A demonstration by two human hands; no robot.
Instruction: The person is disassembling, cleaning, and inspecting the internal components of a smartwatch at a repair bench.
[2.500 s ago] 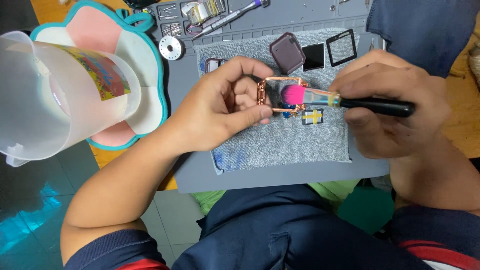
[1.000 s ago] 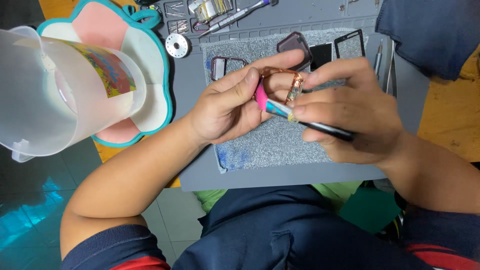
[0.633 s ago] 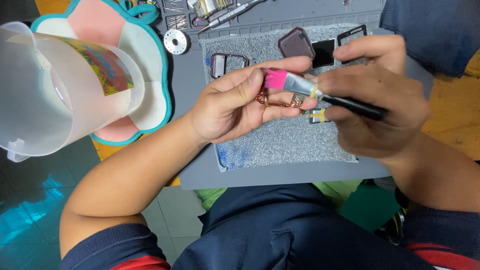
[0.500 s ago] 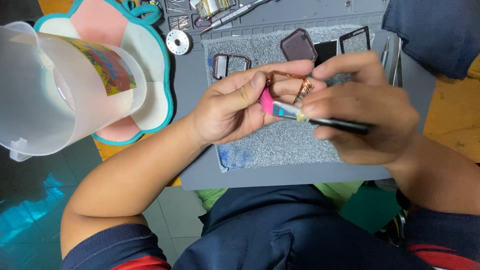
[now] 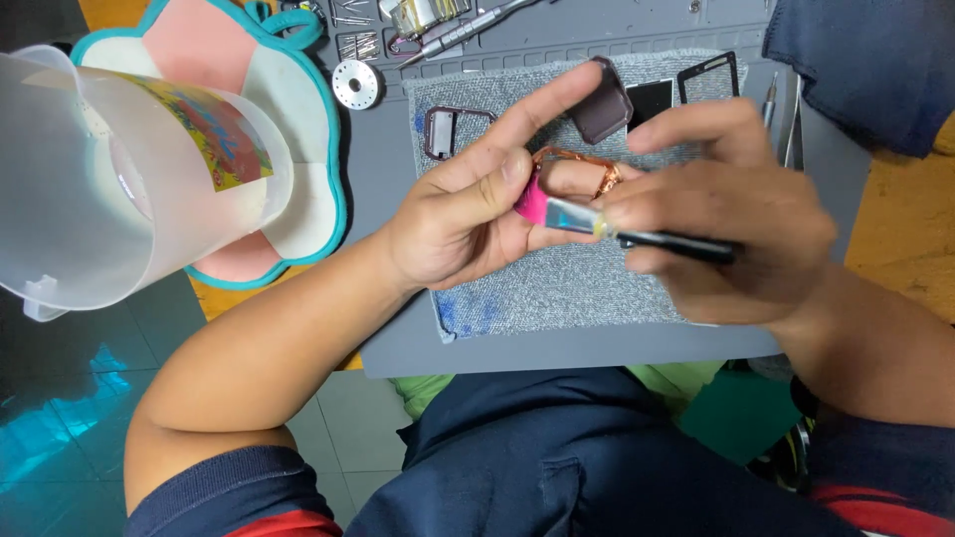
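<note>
My left hand (image 5: 476,199) pinches a small copper-coloured watch case (image 5: 575,165) above a grey cloth mat (image 5: 572,288). My right hand (image 5: 721,214) grips a black-handled brush (image 5: 647,237) whose pink bristles (image 5: 532,202) press against the case's left edge, next to my left thumb. Most of the case is hidden behind my fingers.
On the grey cloth lie a small rectangular frame (image 5: 443,131), a dark square part (image 5: 605,109), a black square (image 5: 652,99) and a thin black bezel (image 5: 708,78). A frosted plastic jug (image 5: 129,189) stands left on a teal-rimmed mat (image 5: 316,149). A metal disc (image 5: 356,84) and tools lie behind.
The brush has kept stroking back and forth across the watch case; its bristles now sit low on the left edge. My left index finger has lifted and straightened.
</note>
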